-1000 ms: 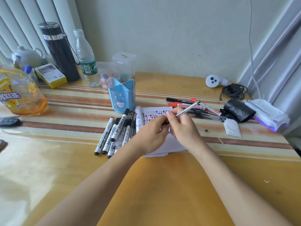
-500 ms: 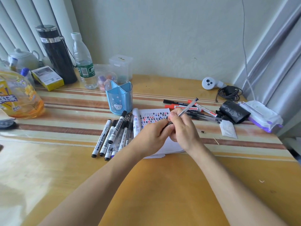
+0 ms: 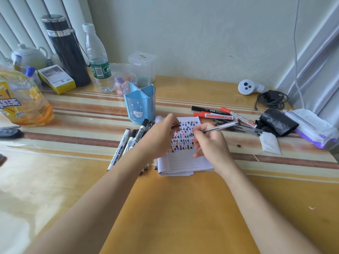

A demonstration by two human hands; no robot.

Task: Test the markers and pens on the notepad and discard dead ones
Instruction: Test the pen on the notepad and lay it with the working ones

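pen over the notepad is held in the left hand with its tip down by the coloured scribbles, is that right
Not quite. The head view shows the pen gripped in the right hand, not the left hand. The rest holds: its tip points down by the coloured scribbles on the notepad.

Glossy wood table (image 3: pixel 183 217), matt paper notepad (image 3: pixel 185 162), clear plastic pen (image 3: pixel 220 127), translucent plastic holder (image 3: pixel 140 107).

Right hand (image 3: pixel 211 143) grips a pen (image 3: pixel 220 127), tip over the coloured marks on the notepad (image 3: pixel 185 162). Left hand (image 3: pixel 157 138), blurred, over the notepad's left edge. Markers (image 3: pixel 128 142) alongside; pen holder (image 3: pixel 139 105) behind.
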